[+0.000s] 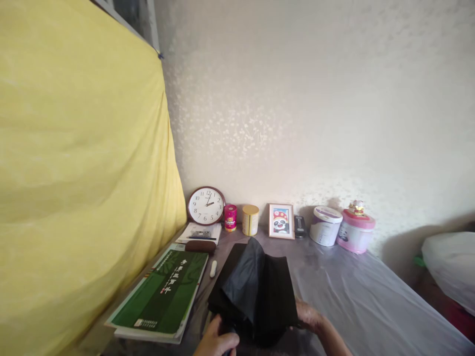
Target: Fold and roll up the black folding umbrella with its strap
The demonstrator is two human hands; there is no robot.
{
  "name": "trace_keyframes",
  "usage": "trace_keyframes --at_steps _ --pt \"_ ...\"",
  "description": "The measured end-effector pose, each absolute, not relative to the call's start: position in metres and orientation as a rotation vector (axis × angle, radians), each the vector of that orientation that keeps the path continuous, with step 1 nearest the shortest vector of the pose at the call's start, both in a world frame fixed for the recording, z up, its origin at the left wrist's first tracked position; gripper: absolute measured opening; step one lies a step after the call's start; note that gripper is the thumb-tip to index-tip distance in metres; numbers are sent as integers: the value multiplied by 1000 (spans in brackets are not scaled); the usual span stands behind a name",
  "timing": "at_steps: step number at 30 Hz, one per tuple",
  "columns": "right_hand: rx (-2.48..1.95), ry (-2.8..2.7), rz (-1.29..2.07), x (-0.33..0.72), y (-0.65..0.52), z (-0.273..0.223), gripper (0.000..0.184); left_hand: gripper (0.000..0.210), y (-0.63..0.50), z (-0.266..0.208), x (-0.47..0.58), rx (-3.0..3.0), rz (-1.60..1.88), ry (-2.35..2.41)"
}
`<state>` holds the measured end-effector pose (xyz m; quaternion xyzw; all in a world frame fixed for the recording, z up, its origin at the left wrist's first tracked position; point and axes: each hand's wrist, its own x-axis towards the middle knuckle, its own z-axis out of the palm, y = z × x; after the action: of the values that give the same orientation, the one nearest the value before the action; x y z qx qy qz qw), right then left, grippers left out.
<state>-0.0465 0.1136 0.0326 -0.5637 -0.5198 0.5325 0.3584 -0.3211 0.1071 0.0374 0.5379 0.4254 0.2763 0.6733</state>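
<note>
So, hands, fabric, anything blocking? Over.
Left hand gripping black fabric, lower left; right hand at right edge. Fabric loosely folded. Nothing visibly blocking; white object lies apart.

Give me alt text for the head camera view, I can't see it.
A person's left hand and right hand handle what looks like a black umbrella at a gray-covered table. A green book lies left; along the wall stand a round clock, two canisters, a framed panda picture and two lidded tubs.
</note>
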Motion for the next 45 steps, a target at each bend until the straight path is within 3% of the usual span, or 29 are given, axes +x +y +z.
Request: trace_keyframes --at_steps 5,9,14,21,28,35,45 --pt "-1516 -1542 1506 -31 103 47 11 40 111 22 -303 1313 577 1143" --pt "-1617 -1600 1516 -12 85 49 19 58 114 18 -290 1423 524 1247" --pt "-1746 -1468 1513 11 56 40 34 59 108 18 -282 1726 546 1345" --pt "-1821 -1467 543 17 59 59 35 72 89 24 -271 2198 213 1582" --pt "-1582 -1729 169 -45 89 99 27 79 92 17 -275 2123 352 1459" --pt "-1584 -2089 -178 -74 110 100 33 83 91 5 -272 2143 352 1423" --pt "-1616 -2062 -314 -78 136 98 26 92 88 12 -256 2289 147 1557"
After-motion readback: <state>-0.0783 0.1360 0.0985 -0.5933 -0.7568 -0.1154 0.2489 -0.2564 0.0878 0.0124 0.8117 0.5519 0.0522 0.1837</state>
